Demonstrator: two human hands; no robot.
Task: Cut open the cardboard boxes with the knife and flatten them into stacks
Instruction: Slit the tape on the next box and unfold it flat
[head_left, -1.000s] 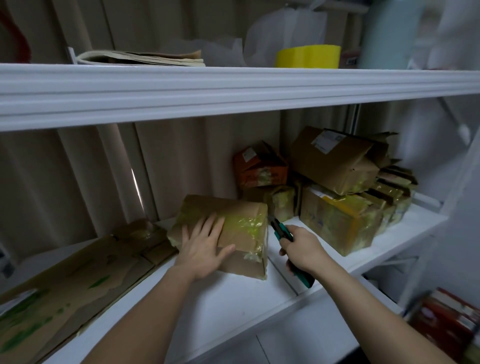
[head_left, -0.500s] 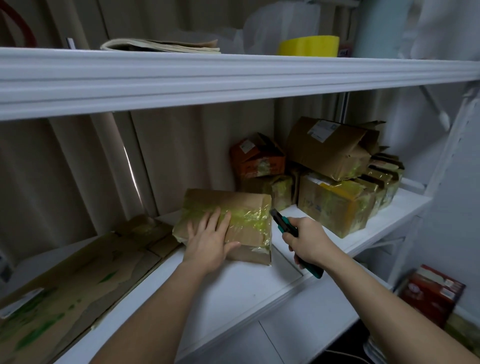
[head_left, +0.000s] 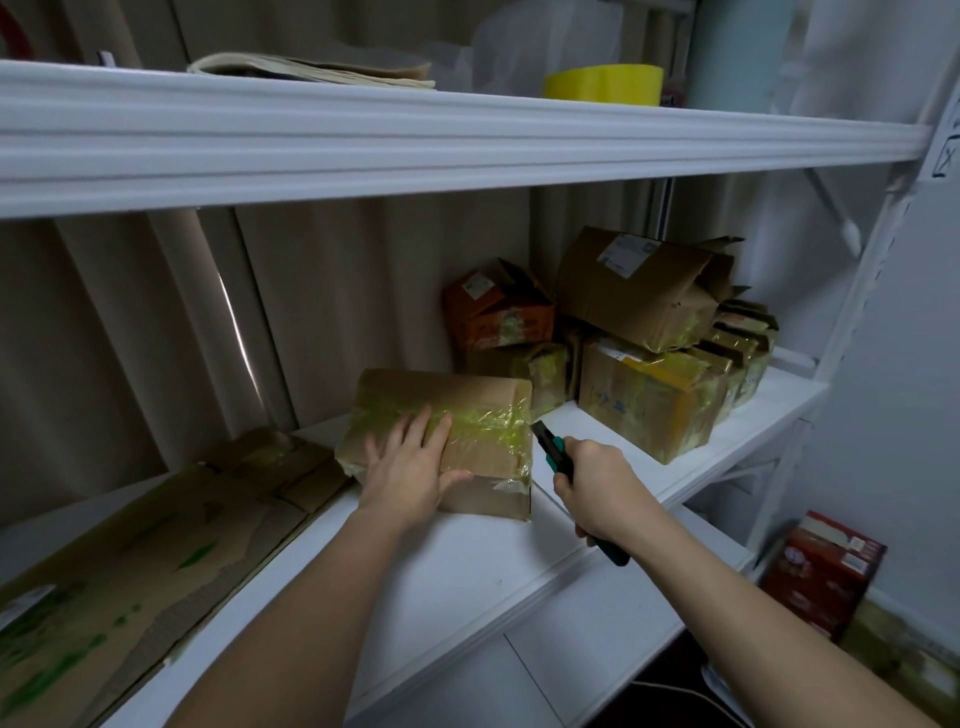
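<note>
A brown cardboard box (head_left: 483, 415) wrapped in yellow-green tape lies on the white shelf (head_left: 467, 561). My left hand (head_left: 410, 467) rests flat on its top, fingers spread, thumb against the front face. My right hand (head_left: 597, 488) grips a teal and black utility knife (head_left: 553, 447), its tip close to the box's right end. Flattened cardboard (head_left: 156, 545) lies on the shelf at the left. Several more taped boxes (head_left: 644, 395) are piled at the back right of the shelf.
An upper white shelf (head_left: 415, 140) overhangs the work area, carrying folded papers (head_left: 311, 70) and a yellow tape roll (head_left: 602, 83). A red carton (head_left: 826, 577) stands on the floor at the lower right. A white bracket and wall close off the right side.
The view has shifted slightly. My left hand stays on the box top. My right hand with the knife stays at the box's right end, barely moved.
</note>
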